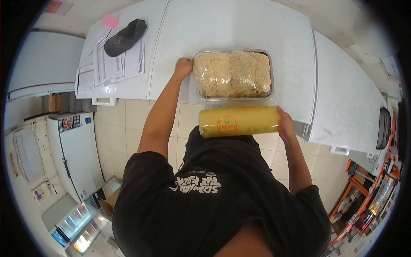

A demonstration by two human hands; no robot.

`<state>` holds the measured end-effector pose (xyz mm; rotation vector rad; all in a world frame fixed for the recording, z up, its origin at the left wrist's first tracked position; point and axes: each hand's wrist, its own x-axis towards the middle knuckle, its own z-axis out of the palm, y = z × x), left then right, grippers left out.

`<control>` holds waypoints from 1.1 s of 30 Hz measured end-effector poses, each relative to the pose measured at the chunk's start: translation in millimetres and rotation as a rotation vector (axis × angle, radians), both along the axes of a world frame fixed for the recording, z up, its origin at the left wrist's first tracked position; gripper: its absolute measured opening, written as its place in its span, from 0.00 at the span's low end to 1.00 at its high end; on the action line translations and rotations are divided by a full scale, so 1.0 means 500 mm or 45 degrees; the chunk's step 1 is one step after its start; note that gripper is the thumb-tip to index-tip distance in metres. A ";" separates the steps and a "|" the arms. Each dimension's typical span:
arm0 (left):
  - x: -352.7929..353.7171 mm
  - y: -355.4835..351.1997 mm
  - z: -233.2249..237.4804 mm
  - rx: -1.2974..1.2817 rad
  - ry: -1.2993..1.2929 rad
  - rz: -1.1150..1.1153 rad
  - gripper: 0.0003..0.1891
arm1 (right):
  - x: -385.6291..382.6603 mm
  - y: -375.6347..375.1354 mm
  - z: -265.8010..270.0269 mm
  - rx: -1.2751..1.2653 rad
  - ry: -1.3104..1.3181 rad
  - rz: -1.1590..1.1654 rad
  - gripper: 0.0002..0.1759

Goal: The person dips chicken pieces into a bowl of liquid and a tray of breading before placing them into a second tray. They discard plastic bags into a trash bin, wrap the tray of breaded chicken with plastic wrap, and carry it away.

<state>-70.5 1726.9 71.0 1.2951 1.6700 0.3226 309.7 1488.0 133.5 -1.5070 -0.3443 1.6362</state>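
A clear tray (272, 88) of pale breaded pieces (231, 73) sits near the front edge of the white surface, with shiny plastic film stretched over it. My left hand (184, 67) is closed at the tray's upper left side; what its fingers grip is too small to make out. A large yellow roll of cling film (239, 121) with red lettering lies crosswise in front of the tray, close to my body. My right hand (284, 122) holds the roll at its right end. Film runs between the roll and the tray.
On the white freezer top (231, 25), a dark cap (125, 37) rests on papers (107, 64) at the left, near a pink item (109, 20). A white upright fridge (76, 150) stands at the lower left. Orange shelving (349, 197) is at the lower right.
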 end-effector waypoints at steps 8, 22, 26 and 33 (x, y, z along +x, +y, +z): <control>0.078 -0.054 0.048 0.384 -0.675 0.158 0.28 | -0.029 0.012 -0.025 -0.068 -0.062 -0.078 0.25; 0.070 -0.168 0.020 -0.096 -1.418 0.697 0.31 | -0.007 0.016 0.005 -0.148 -0.275 0.182 0.36; 0.077 -0.168 0.026 -0.100 -1.350 0.766 0.30 | 0.072 0.127 0.030 -0.451 -0.694 0.804 0.40; 0.077 -0.165 0.032 -0.162 -1.405 0.714 0.31 | 0.004 0.243 -0.114 0.473 -0.833 0.290 0.26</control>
